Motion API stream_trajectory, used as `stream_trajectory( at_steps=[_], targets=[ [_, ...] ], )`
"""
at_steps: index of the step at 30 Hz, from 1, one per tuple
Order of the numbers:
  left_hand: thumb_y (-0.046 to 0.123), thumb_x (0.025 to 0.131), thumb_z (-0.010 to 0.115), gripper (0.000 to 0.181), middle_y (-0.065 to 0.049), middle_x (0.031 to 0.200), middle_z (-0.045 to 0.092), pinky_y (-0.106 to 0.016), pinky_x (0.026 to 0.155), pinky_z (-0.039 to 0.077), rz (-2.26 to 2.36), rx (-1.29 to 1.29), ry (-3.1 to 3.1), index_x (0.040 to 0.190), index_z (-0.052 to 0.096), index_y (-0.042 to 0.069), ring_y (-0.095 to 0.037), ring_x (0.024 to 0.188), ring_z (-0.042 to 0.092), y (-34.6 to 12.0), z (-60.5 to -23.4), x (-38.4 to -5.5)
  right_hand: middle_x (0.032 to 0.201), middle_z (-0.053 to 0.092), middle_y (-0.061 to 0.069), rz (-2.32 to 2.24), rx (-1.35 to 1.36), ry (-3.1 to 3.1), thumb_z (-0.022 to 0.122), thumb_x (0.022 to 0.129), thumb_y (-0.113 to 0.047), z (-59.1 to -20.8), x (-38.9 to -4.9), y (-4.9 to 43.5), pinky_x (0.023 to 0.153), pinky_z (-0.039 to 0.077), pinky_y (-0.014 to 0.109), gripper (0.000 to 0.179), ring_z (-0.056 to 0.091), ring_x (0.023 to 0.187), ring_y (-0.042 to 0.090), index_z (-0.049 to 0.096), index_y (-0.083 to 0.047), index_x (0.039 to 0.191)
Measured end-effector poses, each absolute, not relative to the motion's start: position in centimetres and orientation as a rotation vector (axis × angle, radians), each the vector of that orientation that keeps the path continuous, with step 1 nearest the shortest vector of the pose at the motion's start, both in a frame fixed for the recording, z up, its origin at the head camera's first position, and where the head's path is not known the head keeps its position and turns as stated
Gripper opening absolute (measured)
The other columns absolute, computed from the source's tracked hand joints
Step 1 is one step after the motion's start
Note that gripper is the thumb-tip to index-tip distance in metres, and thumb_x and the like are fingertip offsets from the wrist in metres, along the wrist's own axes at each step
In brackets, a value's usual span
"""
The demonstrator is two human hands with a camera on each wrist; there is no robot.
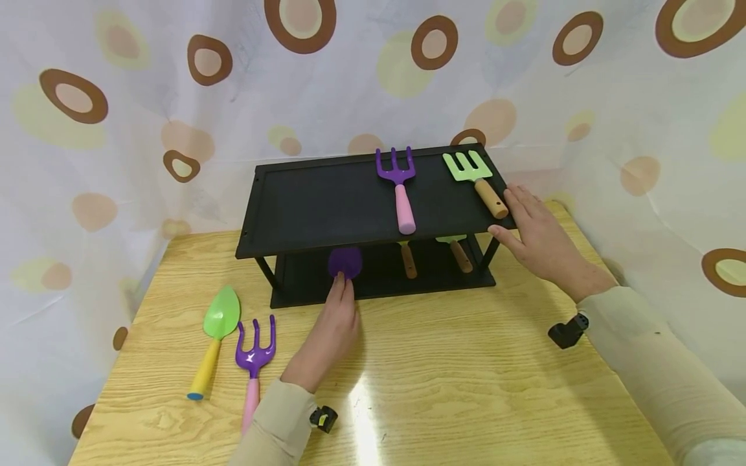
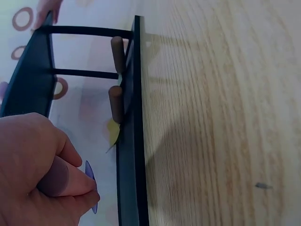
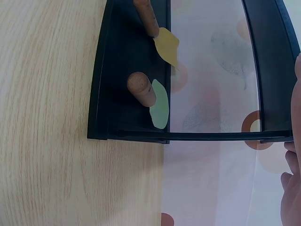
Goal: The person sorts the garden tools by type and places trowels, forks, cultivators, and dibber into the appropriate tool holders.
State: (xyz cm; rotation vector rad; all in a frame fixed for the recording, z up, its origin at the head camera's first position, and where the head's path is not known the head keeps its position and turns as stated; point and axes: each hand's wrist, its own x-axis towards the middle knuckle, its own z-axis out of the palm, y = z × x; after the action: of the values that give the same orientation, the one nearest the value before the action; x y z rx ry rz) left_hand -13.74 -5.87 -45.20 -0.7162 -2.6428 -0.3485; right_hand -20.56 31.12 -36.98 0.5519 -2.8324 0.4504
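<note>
My left hand (image 1: 335,317) grips a small trowel by its pink handle (image 2: 75,181). The trowel's purple blade (image 1: 345,261) reaches in over the lower tier of a black two-tier shelf (image 1: 315,200); most of the handle is hidden by the hand. My right hand (image 1: 542,236) rests on the shelf's right end, thumb by the front corner and fingers along the side edge. On the upper tier lie a purple hand fork (image 1: 402,188) with a pink handle and a light green fork (image 1: 478,181) with a wooden handle, the latter close to the right fingers.
Two wooden-handled tools, one yellow (image 3: 167,46) and one light green (image 3: 160,106), lie on the lower tier. Left of the shelf, a green trowel (image 1: 221,317) and another purple fork (image 1: 255,356) lie on the wooden table (image 1: 454,375). A patterned curtain (image 1: 233,129) hangs behind.
</note>
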Motion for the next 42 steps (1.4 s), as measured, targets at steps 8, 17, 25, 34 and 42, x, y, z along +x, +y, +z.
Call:
stream_trajectory(
  at_steps=[8, 17, 25, 34, 42],
  targets=[
    [0.001, 0.086, 0.048, 0.043, -0.033, 0.127, 0.041, -0.037, 0.1, 0.04, -0.349, -0.725, -2.671, 0.123, 0.039, -0.019, -0.037, 0.12, 0.042, -4.9, -45.8, -15.8, 0.152, 0.004, 0.01, 0.444, 0.539, -2.841, 0.038, 0.093, -0.047, -36.9, -20.5, 31.0, 0.114, 0.004, 0.046, 0.073, 0.002, 0.14, 0.028, 0.005, -0.007, 0.144],
    [0.001, 0.087, 0.045, 0.045, -0.036, 0.132, 0.033, -0.042, 0.104, 0.035, -0.399, -0.719, -2.77, 0.125, 0.034, -0.021, -0.043, 0.123, 0.037, -3.9, -46.3, -17.7, 0.152, 0.003, 0.008, 0.446, 0.531, -2.843, 0.038, 0.092, -0.047, -37.0, -20.6, 31.1, 0.113, 0.004, 0.046, 0.073, 0.001, 0.14, 0.027, 0.004, -0.008, 0.145],
    [0.006, 0.09, 0.045, 0.045, -0.035, 0.132, 0.035, -0.043, 0.106, 0.031, -0.253, -0.725, -2.82, 0.124, 0.036, -0.021, -0.04, 0.126, 0.034, -3.1, -46.5, -19.2, 0.152, 0.002, 0.006, 0.448, 0.526, -2.845, 0.038, 0.093, -0.047, -37.0, -20.5, 31.1, 0.114, 0.004, 0.045, 0.073, 0.002, 0.14, 0.027, 0.004, -0.009, 0.145],
    [0.01, 0.091, 0.044, 0.037, -0.03, 0.124, 0.048, -0.043, 0.102, 0.037, 0.31, -0.822, -2.717, 0.118, 0.049, -0.016, -0.042, 0.121, 0.042, -2.5, -47.0, -20.2, 0.152, 0.001, 0.005, 0.444, 0.531, -2.844, 0.037, 0.093, -0.047, -37.0, -20.5, 30.9, 0.113, 0.005, 0.046, 0.073, 0.002, 0.14, 0.028, 0.005, -0.008, 0.144],
    [0.014, 0.09, 0.048, 0.041, -0.031, 0.123, 0.048, -0.043, 0.103, 0.037, 0.214, -0.758, -2.704, 0.117, 0.048, -0.017, -0.042, 0.121, 0.042, -2.1, -48.2, -21.2, 0.152, 0.004, 0.008, 0.433, 0.522, -2.844, 0.037, 0.093, -0.047, -37.1, -20.7, 31.1, 0.113, 0.005, 0.046, 0.073, 0.002, 0.14, 0.027, 0.005, -0.008, 0.145]
  ],
)
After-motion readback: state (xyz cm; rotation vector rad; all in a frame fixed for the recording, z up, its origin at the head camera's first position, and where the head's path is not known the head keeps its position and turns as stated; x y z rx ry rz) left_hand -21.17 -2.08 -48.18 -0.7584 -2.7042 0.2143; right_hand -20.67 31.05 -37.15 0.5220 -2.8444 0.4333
